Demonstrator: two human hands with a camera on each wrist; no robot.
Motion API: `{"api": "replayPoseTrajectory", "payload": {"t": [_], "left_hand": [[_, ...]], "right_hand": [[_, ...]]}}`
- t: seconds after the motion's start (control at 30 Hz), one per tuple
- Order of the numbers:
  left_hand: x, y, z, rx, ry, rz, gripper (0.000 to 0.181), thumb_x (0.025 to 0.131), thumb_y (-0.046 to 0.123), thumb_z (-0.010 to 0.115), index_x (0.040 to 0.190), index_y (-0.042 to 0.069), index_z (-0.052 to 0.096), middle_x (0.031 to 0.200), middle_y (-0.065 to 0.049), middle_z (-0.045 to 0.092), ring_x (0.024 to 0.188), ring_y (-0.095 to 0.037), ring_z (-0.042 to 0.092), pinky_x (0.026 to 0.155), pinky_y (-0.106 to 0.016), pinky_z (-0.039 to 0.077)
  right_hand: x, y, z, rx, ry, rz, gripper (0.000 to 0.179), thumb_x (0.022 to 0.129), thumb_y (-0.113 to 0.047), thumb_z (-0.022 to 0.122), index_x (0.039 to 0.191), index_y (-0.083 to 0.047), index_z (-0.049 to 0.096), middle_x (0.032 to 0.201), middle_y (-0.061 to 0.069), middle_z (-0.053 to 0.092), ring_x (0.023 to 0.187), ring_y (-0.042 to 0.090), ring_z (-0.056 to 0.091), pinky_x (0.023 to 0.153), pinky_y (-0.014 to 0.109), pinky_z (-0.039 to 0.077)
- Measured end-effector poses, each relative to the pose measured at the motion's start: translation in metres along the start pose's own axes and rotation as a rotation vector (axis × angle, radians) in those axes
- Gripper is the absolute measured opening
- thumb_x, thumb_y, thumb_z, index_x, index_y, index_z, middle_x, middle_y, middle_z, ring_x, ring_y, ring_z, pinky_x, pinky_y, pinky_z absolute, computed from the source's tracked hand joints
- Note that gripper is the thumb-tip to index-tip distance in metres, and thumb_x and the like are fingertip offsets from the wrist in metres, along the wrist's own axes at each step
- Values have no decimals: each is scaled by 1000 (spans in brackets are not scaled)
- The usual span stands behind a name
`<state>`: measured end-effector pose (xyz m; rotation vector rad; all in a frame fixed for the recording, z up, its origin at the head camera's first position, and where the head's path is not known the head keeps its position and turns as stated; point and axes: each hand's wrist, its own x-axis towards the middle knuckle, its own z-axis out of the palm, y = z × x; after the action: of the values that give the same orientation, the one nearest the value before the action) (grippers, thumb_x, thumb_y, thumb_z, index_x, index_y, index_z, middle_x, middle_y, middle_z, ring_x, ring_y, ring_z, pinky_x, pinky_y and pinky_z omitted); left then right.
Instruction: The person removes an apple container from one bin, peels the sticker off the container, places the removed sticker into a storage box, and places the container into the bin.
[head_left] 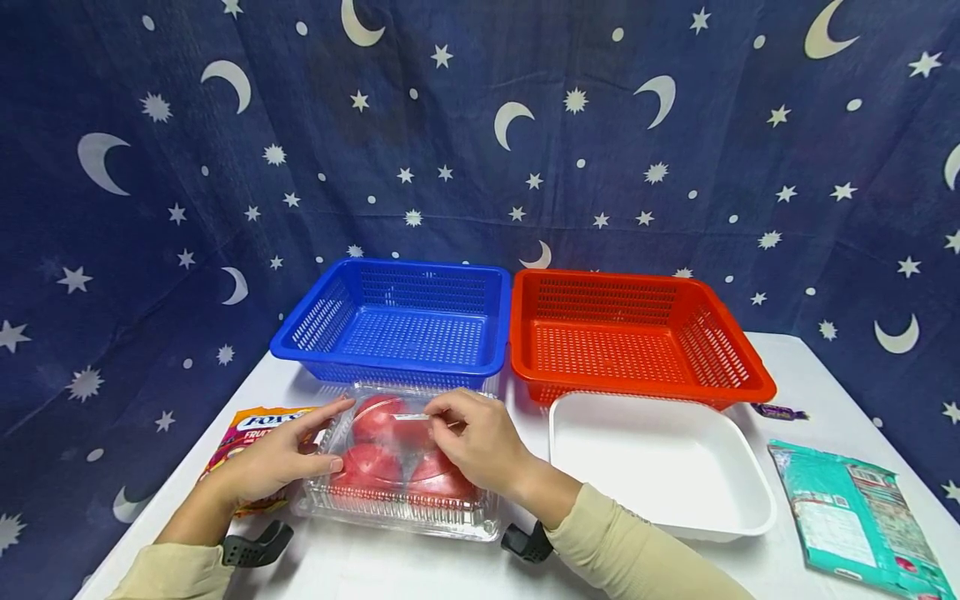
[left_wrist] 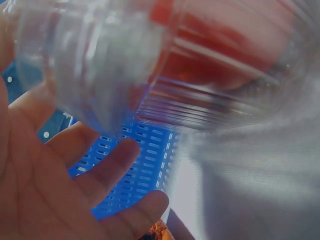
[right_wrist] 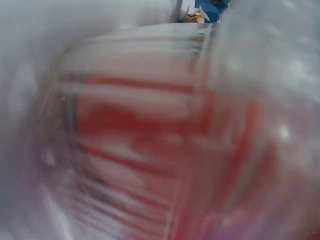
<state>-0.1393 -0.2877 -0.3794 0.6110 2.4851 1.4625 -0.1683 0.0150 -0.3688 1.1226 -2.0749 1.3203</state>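
Observation:
A clear plastic clamshell box [head_left: 405, 521] with several round red items [head_left: 371, 467] inside, their kind blurred by the lid, lies in front of the blue basket. At the lid's left side, my left hand [head_left: 288, 454] touches the box, thumb and fingers spread. My right hand [head_left: 480, 437] is over the lid, with thumb and forefinger pinching the right end of a narrow white label [head_left: 409, 417]. The left wrist view shows the left fingers [left_wrist: 107, 170] extended beside the box wall. In the right wrist view the box [right_wrist: 135, 125] is blurred and the right fingers are hidden.
Behind stand a blue basket [head_left: 390, 368] and a red basket [head_left: 645, 392]. A white tray [head_left: 660, 467] is right of the box. An orange candy bag [head_left: 258, 425] lies under the left hand, a teal packet [head_left: 855, 517] at far right, a small purple wrapped sweet [head_left: 780, 412] behind it.

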Motion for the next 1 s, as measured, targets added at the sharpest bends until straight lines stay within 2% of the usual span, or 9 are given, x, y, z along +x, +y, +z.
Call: {"api": "replayPoseTrajectory", "payload": {"t": [0.07, 0.17, 0.23, 0.3, 0.53, 0.8, 1.0], "left_hand": [[0, 0, 0, 9, -1, 4, 73, 92, 12, 71, 154, 0, 33, 159, -29, 22, 141, -57, 18, 103, -22, 34], [0, 1, 0, 22, 0, 1, 73, 92, 13, 71, 154, 0, 33, 159, -29, 22, 141, -57, 19, 109, -44, 35], [0, 2, 0, 28, 1, -4, 74, 92, 14, 71, 154, 0, 33, 159, -29, 21, 140, -58, 19, 108, -60, 31], [-1, 3, 0, 26, 3, -9, 74, 92, 14, 71, 154, 0, 33, 159, -29, 21, 140, -59, 19, 106, -69, 26], [-1, 4, -1, 22, -1, -5, 74, 92, 14, 70, 154, 1, 33, 159, -30, 20, 139, -60, 18, 105, -70, 26], [-1, 3, -1, 15, 0, 8, 74, 92, 12, 70, 154, 0, 32, 159, -31, 21, 139, -60, 17, 105, -72, 24], [-2, 2, 1, 1, 4, -1, 75, 91, 11, 71, 155, 0, 32, 158, -31, 21, 139, -61, 17, 105, -73, 23]], "right_hand": [[0, 0, -4, 17, 9, -6, 18, 81, 10, 68, 93, -3, 72, 88, 5, 72, 77, 11, 66, 71, 18, 55], [0, -2, -12, 19, 25, -21, 19, 80, 12, 68, 92, -3, 71, 87, 5, 71, 76, 12, 66, 70, 18, 55], [-1, -3, -18, 11, 33, -22, 21, 79, 14, 68, 91, -3, 71, 87, 5, 71, 76, 12, 65, 70, 19, 56], [-1, -4, -27, -8, 35, -21, 22, 78, 14, 68, 91, -4, 71, 87, 4, 70, 78, 11, 66, 70, 20, 56], [-10, -4, -64, -79, 26, -25, 22, 79, 15, 71, 93, -3, 71, 90, 3, 70, 83, 14, 68, 75, 25, 58], [-29, 4, -111, -228, 52, -23, 29, 74, 18, 73, 91, -6, 71, 88, -3, 70, 79, 12, 69, 76, 17, 54], [-47, 10, -137, -272, 102, -10, 36, 69, 23, 73, 89, -6, 71, 86, -4, 70, 75, 11, 68, 76, 14, 53]]}}
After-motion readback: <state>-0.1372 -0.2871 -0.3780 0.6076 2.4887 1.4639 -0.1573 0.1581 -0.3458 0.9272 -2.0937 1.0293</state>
